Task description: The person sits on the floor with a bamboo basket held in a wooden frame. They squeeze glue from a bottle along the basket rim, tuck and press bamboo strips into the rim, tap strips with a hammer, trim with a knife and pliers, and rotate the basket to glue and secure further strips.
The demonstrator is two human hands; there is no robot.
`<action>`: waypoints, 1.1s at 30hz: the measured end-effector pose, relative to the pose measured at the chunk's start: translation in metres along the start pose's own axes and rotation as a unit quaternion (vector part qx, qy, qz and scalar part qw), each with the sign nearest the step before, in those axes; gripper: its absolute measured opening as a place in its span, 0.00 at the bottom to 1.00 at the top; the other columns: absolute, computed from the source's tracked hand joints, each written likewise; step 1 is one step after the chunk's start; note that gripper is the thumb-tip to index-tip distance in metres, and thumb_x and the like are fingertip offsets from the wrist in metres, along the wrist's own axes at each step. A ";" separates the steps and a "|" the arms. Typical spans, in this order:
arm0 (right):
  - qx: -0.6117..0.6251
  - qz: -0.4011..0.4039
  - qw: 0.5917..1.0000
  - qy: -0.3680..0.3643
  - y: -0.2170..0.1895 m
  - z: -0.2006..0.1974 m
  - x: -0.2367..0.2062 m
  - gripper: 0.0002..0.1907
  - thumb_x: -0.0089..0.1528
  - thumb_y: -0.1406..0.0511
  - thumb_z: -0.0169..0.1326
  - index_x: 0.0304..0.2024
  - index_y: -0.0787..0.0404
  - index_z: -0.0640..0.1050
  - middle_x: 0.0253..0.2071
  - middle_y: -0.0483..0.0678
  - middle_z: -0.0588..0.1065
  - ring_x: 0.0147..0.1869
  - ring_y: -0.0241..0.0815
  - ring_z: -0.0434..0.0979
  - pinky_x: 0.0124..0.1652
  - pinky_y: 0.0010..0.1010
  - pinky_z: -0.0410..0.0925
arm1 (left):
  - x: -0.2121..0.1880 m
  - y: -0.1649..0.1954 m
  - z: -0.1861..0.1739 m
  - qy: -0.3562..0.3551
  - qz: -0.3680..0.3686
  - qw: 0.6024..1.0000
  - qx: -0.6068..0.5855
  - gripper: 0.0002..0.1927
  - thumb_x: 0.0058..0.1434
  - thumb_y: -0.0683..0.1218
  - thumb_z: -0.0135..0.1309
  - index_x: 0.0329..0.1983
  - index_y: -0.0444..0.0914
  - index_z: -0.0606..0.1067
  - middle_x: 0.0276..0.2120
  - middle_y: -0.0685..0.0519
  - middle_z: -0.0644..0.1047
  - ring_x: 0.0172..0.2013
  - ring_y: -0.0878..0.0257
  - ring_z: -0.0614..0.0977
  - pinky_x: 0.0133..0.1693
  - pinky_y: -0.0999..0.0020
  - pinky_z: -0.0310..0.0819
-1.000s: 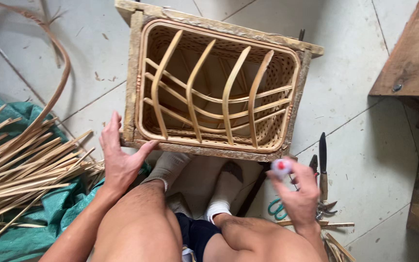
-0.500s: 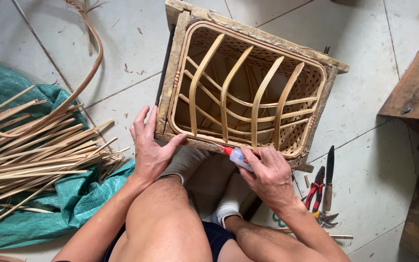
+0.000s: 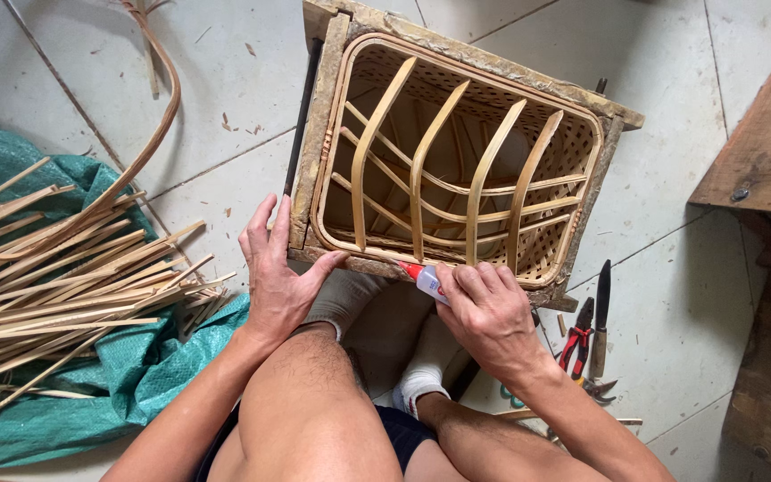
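One woven basket (image 3: 457, 161) stands on the tiled floor (image 3: 225, 80), mouth up, inside a rough wooden frame (image 3: 314, 152). Its long side runs left to right in front of the person. Four bent strips (image 3: 421, 170) arch across the opening from the near rim to the far rim, and a few thinner ones cross them.

One green sheet (image 3: 55, 375) lies to the left, carrying a heap of loose split strips (image 3: 46, 277), too many to count.

The left hand (image 3: 280, 277) lies flat with fingers spread, thumb pressed on the near left corner of the frame.

The right hand (image 3: 488, 317) has its fingers closed around one small glue tube (image 3: 423, 279). The tube's long axis slants up and left, and its red tip touches the near rim. The right hand is the nearer one to that spot.

One pair of red pliers (image 3: 575, 337) and one dark blade (image 3: 601, 312) lie to the right.
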State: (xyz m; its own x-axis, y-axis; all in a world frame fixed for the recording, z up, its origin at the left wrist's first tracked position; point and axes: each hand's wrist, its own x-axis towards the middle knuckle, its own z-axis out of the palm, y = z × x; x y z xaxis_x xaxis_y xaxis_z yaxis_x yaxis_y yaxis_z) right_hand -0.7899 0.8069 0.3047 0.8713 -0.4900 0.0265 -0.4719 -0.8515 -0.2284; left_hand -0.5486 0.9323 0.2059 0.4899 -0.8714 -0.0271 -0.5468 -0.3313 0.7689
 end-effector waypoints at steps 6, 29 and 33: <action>-0.013 0.017 1.000 0.007 0.004 -0.008 -0.011 0.25 0.51 0.67 0.66 0.51 0.64 0.79 0.39 0.48 0.75 0.44 0.46 0.75 0.45 0.38 0.67 | 0.000 -0.001 -0.001 0.009 0.009 1.000 0.004 0.51 0.52 0.54 0.72 0.73 0.33 0.61 0.69 0.38 0.59 0.65 0.41 0.62 0.66 0.48 0.57; -0.047 0.055 0.997 0.016 0.017 -0.020 -0.043 0.25 0.51 0.66 0.67 0.51 0.63 0.80 0.41 0.46 0.75 0.47 0.45 0.75 0.49 0.40 0.65 | -0.004 -0.023 -0.015 -0.054 -0.031 0.988 -0.139 0.55 0.53 0.47 0.72 0.78 0.35 0.53 0.62 0.42 0.71 0.61 0.54 0.74 0.64 0.61 0.67; -0.057 0.046 0.997 0.015 0.018 -0.020 -0.044 0.24 0.52 0.67 0.67 0.51 0.64 0.80 0.41 0.46 0.76 0.46 0.44 0.75 0.50 0.39 0.65 | -0.004 -0.024 -0.015 -0.052 -0.030 0.986 -0.156 0.56 0.53 0.47 0.71 0.79 0.34 0.50 0.61 0.43 0.73 0.59 0.55 0.75 0.63 0.62 0.68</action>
State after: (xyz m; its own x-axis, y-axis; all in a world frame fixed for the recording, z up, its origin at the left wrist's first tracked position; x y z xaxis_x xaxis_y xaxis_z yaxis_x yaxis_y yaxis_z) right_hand -0.8389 0.8095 0.3188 0.8196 -0.5716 0.0391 -0.5641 -0.8170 -0.1193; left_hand -0.5277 0.9493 0.1971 0.4337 -0.8916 -0.1304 -0.2764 -0.2694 0.9225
